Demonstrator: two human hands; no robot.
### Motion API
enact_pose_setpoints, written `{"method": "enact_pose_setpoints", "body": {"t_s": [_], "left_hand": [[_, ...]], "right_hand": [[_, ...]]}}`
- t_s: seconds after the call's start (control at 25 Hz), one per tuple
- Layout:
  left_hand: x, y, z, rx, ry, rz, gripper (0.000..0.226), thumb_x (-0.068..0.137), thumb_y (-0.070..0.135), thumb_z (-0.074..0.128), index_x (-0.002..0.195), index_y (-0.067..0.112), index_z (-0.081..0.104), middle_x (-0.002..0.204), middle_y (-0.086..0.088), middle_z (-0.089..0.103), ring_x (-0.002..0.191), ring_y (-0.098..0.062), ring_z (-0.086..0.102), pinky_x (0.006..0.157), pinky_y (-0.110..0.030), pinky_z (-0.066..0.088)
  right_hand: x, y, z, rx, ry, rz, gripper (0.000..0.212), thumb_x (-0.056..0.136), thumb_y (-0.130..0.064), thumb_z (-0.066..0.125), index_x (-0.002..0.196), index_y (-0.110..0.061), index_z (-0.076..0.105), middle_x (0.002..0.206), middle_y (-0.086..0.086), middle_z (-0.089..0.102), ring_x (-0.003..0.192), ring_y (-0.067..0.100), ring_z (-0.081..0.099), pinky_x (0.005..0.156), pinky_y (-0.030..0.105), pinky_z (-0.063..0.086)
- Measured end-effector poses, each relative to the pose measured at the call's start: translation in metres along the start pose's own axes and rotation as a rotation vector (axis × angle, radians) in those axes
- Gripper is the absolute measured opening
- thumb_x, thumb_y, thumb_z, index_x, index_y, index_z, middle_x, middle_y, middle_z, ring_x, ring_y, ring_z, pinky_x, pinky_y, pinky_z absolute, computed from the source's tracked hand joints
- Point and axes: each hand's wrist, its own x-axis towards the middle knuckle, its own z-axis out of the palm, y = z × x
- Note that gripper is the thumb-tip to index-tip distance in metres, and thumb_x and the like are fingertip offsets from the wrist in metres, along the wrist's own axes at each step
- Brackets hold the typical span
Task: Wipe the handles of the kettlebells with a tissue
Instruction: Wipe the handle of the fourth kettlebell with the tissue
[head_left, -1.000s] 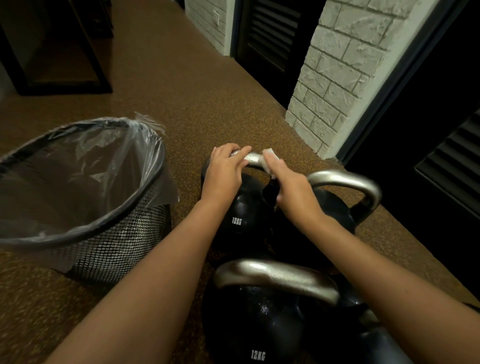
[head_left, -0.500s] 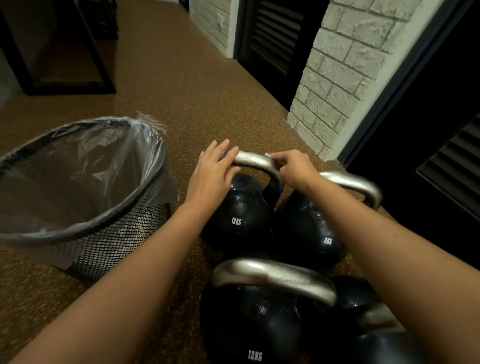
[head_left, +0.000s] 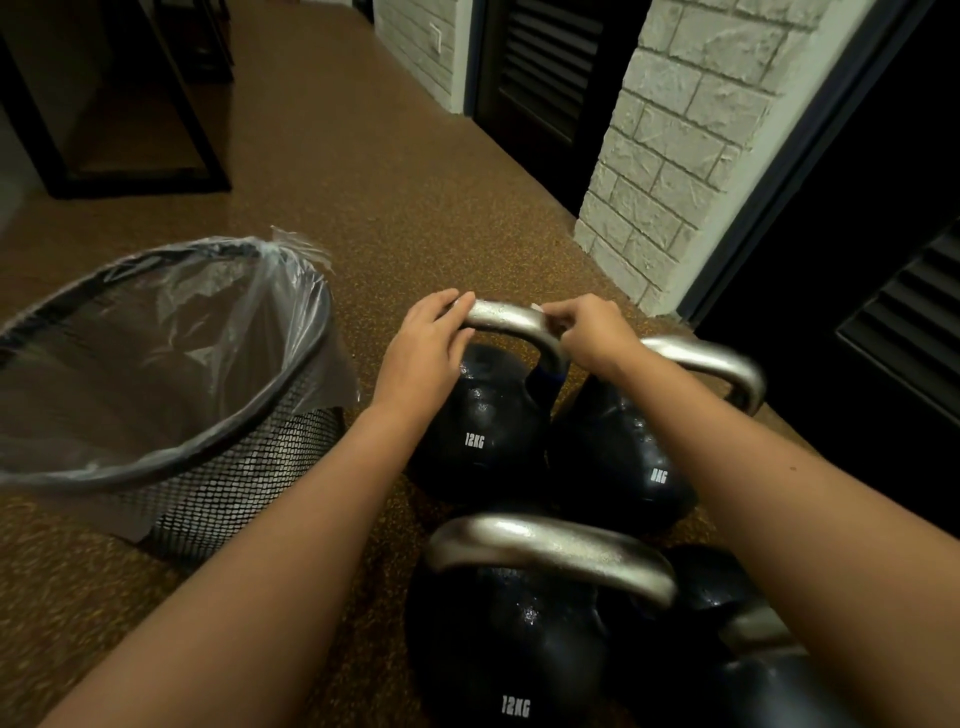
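the left hand (head_left: 423, 353) curls over the far 12kg kettlebell's handle (head_left: 506, 319) to steady it, while the right hand (head_left: 589, 338) pinches the barely visible tissue (head_left: 540, 310) against its bend, apparently to rub there.

Dim warm light, perhaps overhead, edges warped

4 kettlebells (head_left: 483, 431) (2 marked 12KG), 1 bin (head_left: 249, 457), 2 hands (head_left: 421, 353).

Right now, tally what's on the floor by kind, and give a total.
Kettlebells: 4 (far 12KG, 8KG, near 12KG, one partly hidden at the bottom right)
Mesh bins with a plastic liner: 1
Total: 5
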Motion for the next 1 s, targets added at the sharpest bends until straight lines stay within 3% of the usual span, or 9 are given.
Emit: {"method": "enact_pose_setpoints", "body": {"t_s": [0.12,0.24,0.4,0.52,0.6,0.72,0.84,1.0], "left_hand": [[0.000,0.001,0.005,-0.017,0.031,-0.018,0.041,0.093,0.016,0.053,0.134,0.013,0.050,0.136,-0.006,0.048,0.130,-0.019,0.038,0.107,-0.027,0.031],[-0.001,0.001,0.007,-0.026,0.046,-0.018,0.041,0.092,0.015,0.054,0.133,0.012,0.050,0.136,-0.006,0.049,0.130,-0.019,0.039,0.106,-0.025,0.030],[0.000,0.001,0.005,-0.019,0.039,-0.024,0.040,0.093,0.015,0.053,0.133,0.012,0.051,0.136,-0.006,0.049,0.130,-0.019,0.038,0.106,-0.026,0.029],[0.000,0.002,0.006,-0.027,0.038,-0.026,0.040,0.093,0.015,0.053,0.132,0.013,0.051,0.135,-0.006,0.049,0.130,-0.018,0.039,0.106,-0.026,0.030],[0.001,0.001,0.006,-0.033,0.041,-0.024,0.039,0.093,0.014,0.053,0.132,0.012,0.052,0.135,-0.007,0.050,0.129,-0.019,0.040,0.106,-0.026,0.030],[0.001,0.001,0.005,-0.026,0.035,-0.010,0.039,0.092,0.012,0.053,0.132,0.011,0.052,0.134,-0.008,0.050,0.128,-0.021,0.041,0.106,-0.026,0.030],[0.000,0.002,0.003,-0.025,0.035,-0.018,0.040,0.093,0.013,0.052,0.133,0.012,0.051,0.136,-0.007,0.048,0.129,-0.019,0.039,0.106,-0.024,0.028],[-0.001,0.002,0.005,-0.023,0.044,-0.010,0.040,0.093,0.011,0.052,0.133,0.012,0.051,0.136,-0.007,0.048,0.129,-0.019,0.039,0.106,-0.023,0.028]], "right_hand": [[0.004,-0.010,0.000,-0.018,-0.005,0.007,0.041,0.088,0.001,0.046,0.120,-0.018,0.063,0.119,0.012,0.062,0.112,0.028,0.053,0.091,0.030,0.041],[-0.005,-0.014,0.011,0.015,0.123,-0.131,0.047,0.085,0.003,0.048,0.122,-0.021,0.062,0.120,0.010,0.063,0.113,0.027,0.055,0.094,0.027,0.040],[-0.027,0.008,0.029,0.026,0.239,-0.287,0.067,0.074,0.017,0.048,0.132,-0.015,0.053,0.139,0.005,0.050,0.131,0.022,0.044,0.107,0.015,0.021],[-0.029,0.012,0.035,0.009,0.255,-0.268,0.074,0.073,0.018,0.045,0.138,-0.017,0.044,0.145,0.004,0.042,0.136,0.023,0.038,0.109,0.017,0.019],[-0.033,0.005,0.038,-0.039,0.246,-0.290,0.076,0.072,0.018,0.045,0.140,-0.016,0.042,0.149,0.004,0.038,0.137,0.025,0.035,0.111,0.026,0.025],[-0.045,0.010,0.044,-0.225,0.133,-0.358,0.077,0.079,0.015,0.045,0.147,-0.017,0.027,0.157,-0.003,0.017,0.145,0.022,0.014,0.111,0.034,0.032],[-0.057,0.027,0.045,-0.308,0.053,-0.365,0.071,0.087,0.010,0.039,0.149,-0.018,0.018,0.158,-0.007,0.007,0.146,0.019,0.002,0.110,0.037,0.034],[-0.052,0.028,0.042,-0.335,0.061,-0.412,0.071,0.087,0.010,0.039,0.149,-0.018,0.019,0.157,-0.008,0.007,0.146,0.019,0.002,0.109,0.035,0.035]]}}
